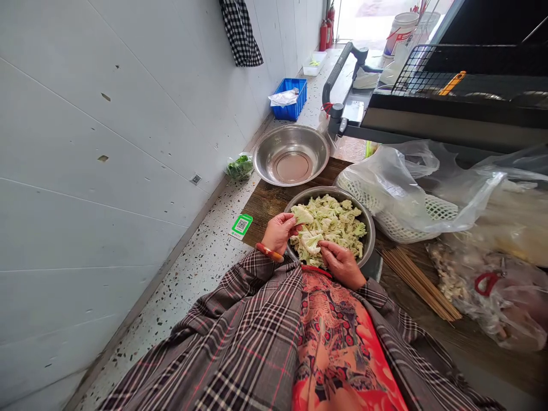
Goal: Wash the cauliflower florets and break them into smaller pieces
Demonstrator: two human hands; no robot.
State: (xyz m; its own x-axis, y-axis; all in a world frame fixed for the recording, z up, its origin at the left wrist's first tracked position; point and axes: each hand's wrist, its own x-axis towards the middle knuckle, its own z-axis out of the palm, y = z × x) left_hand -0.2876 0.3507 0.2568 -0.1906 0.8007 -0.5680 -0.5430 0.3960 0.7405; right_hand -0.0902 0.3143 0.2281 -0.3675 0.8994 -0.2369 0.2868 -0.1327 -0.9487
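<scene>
A metal bowl heaped with cauliflower pieces stands close in front of me. Over its left side, my left hand pinches a cauliflower floret between thumb and fingers. At the near right of the bowl my right hand is closed, with thumb and forefinger on the stem of another floret. The two hands are a short way apart above the heap. My right hand's lower fingers are curled under and partly hidden.
Behind the bowl stands a wide steel basin. Wooden skewers, red-handled scissors on plastic bags, and a foam-netted bundle in clear plastic lie right. A green QR card and bagged greens are left, near the wall. A blue crate sits beyond.
</scene>
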